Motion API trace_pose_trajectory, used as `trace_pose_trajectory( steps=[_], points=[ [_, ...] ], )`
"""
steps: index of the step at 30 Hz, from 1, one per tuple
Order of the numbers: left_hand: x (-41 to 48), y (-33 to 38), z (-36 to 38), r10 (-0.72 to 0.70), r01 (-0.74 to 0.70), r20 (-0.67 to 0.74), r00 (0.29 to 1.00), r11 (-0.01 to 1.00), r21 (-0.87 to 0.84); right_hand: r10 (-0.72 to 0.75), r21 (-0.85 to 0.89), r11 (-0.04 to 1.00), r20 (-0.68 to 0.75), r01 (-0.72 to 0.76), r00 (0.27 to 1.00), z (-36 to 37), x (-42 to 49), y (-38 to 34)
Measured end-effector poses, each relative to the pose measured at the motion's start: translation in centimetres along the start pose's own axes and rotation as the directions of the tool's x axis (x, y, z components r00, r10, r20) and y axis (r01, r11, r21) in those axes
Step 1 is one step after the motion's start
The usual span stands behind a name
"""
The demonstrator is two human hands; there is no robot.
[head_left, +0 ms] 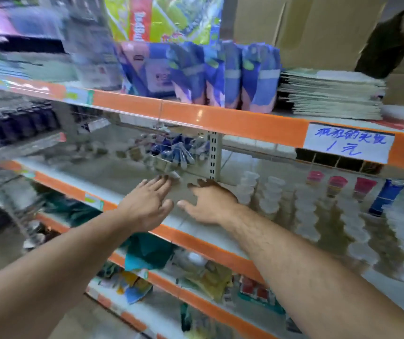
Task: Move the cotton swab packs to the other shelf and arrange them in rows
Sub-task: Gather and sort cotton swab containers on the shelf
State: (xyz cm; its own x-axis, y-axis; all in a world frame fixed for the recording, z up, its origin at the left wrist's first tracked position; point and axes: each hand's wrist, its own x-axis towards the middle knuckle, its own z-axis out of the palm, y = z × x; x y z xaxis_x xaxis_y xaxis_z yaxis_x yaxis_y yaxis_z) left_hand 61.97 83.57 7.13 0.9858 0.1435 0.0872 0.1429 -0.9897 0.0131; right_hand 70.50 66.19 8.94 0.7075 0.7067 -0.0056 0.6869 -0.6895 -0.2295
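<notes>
The view is blurred by motion. Both my arms reach into the middle shelf (pixel 112 177), which has an orange front strip. My left hand (pixel 147 204) is open with straight fingers, and its fingertips are near a loose heap of small clear and blue packs (pixel 178 150) at the back of the shelf. Whether it touches them I cannot tell. Just to its right, my right hand (pixel 208 204) is open with the thumb spread, hovering over the bare shelf board and holding nothing. Blur hides what the packs contain.
A perforated metal upright (pixel 214 155) stands behind my right hand. Stacks of clear round tubs (pixel 272 194) and pink-lidded cups (pixel 338 184) fill the shelf to the right. Purple-pink pouches (pixel 225 74) and flat white packs (pixel 330 94) sit above, over a handwritten price label (pixel 347 143).
</notes>
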Motion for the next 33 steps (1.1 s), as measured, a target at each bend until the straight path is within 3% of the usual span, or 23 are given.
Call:
trace_pose_trajectory(
  steps=[7,16,23,33],
  points=[
    [-4.6,-13.0,0.1,-0.103,0.102,-0.020,0.994,0.993,-0.057,-0.137,-0.107,0.984,0.044,0.141,0.990,3.0,6.9,-12.7],
    [-6.7,-28.6,0.7,-0.182,0.182,0.001,0.983,0.981,-0.068,-0.191,-0.089,0.976,0.066,0.197,0.979,6.7,15.4,-25.4],
    [-4.0,-33.6,2.1,-0.204,0.207,0.041,0.978,0.974,-0.096,-0.134,-0.100,0.984,0.120,0.146,0.984,8.2,20.9,-26.0],
    [6.4,-35.0,2.4,-0.123,0.125,0.044,0.991,0.992,-0.030,-0.030,-0.052,0.998,0.079,0.035,0.996,9.0,30.0,-19.4]
  ],
)
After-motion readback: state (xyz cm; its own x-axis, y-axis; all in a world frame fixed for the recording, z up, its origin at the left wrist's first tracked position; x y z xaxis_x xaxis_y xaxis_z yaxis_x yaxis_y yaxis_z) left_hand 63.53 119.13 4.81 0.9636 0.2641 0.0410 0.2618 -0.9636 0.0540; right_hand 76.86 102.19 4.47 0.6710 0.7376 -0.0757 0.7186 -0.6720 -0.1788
